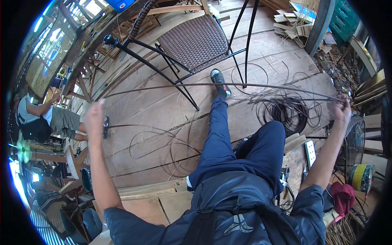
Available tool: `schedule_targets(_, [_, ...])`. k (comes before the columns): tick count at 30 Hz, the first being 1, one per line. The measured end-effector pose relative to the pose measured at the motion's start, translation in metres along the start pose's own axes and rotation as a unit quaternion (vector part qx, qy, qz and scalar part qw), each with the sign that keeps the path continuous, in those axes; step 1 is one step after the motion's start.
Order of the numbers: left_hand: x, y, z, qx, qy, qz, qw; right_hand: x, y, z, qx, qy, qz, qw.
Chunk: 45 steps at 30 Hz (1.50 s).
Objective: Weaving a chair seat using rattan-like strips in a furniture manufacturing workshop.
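Note:
A long dark brown weaving strand (253,85) stretches across in front of me, bowing slightly upward, with my arms held wide apart. My left hand (94,116) is closed around its left end; the fingers are partly smeared. At the other side my right hand (341,109) grips the strand, apparently as more than one length. From below the left hand a loose tail loops over the wooden floor. Near my right knee lies a tangled coil of the same dark strand (289,114). Beyond the stretched strand stands a black metal-framed chair (194,41) with a woven brown seat.
A white power strip (310,153) and a wire-caged fan (355,132) are close to my right arm. A dark red cap (343,198) lies lower right. Wood scraps (292,20) are piled far right beside a post (320,26). Another person (49,110) sits at the left.

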<state>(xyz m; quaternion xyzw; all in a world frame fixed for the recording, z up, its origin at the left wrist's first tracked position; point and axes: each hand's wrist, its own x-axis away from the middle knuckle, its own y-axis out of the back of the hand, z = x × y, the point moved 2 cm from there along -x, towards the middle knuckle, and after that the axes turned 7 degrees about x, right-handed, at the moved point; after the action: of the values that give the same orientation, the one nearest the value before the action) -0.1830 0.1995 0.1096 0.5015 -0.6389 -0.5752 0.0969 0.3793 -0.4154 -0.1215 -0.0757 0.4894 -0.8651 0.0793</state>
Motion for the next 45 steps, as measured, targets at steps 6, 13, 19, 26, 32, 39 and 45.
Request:
schedule_targets(6, [-0.031, 0.071, 0.149, -0.284, 0.043, -0.055, 0.956, -0.013, 0.073, 0.096, 0.123, 0.046, -0.063, 0.989])
schedule_targets(13, [-0.003, -0.081, 0.012, -0.141, -0.064, 0.145, 0.977, 0.057, -0.109, -0.067, 0.171, -0.041, -0.016, 0.984])
schedule_targets(19, [0.073, -0.171, -0.295, 0.373, -0.188, 0.367, 0.831, 0.111, -0.199, -0.151, 0.183, -0.086, 0.081, 0.976])
schedule_targets(26, [0.127, -0.192, -0.337, 0.405, -0.213, 0.428, 0.779, 0.103, -0.162, -0.160, 0.088, -0.160, 0.080, 0.980])
schedule_targets(32, [0.093, -0.117, -0.201, 0.209, -0.236, 0.331, 0.889, 0.059, 0.007, -0.142, 0.032, -0.102, -0.206, 0.973])
schedule_targets(39, [0.008, -0.011, 0.124, -0.371, 0.133, 0.111, 0.912, 0.040, 0.067, -0.115, -0.012, -0.039, -0.259, 0.965])
schedule_targets(45, [0.043, -0.134, -0.123, 0.243, -0.086, 0.195, 0.946, 0.142, -0.186, -0.210, 0.050, -0.136, 0.057, 0.988])
